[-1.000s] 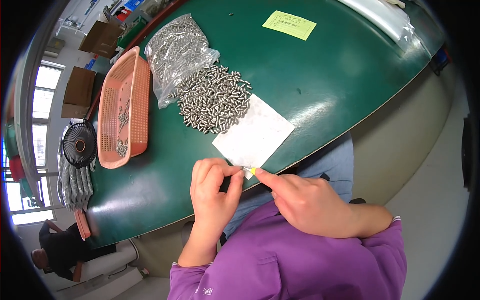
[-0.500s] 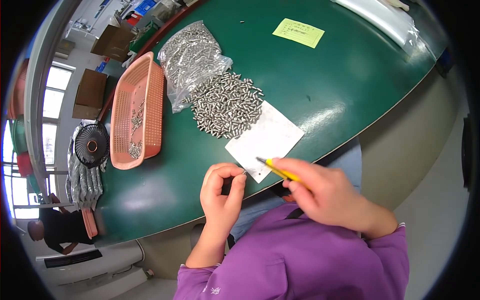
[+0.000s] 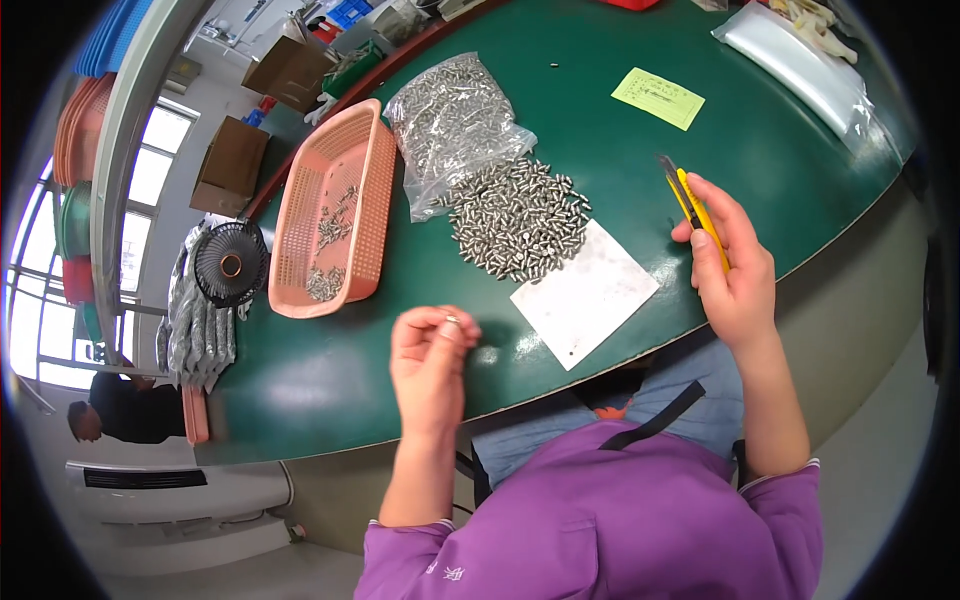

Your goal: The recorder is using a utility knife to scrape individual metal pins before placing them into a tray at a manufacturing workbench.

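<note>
left hand [image 3: 430,355] fingers pinch a small silver metal piece [image 3: 452,321] up for inspection, right hand [image 3: 733,265] fingers grip a yellow utility knife [image 3: 690,205] clear of the green tabletop [image 3: 600,110].

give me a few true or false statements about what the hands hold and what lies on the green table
1. The right hand holds a yellow utility knife. True.
2. The left hand pinches a small silver metal part at its fingertips. True.
3. The pink plastic mesh basket is filled to the brim. False: only a few small metal parts lie in it.
4. The loose pile of small silver metal parts lies on the round green table beside a white paper sheet. True.
5. The yellow paper note lies under the left hand. False: it lies far across the table.
</note>
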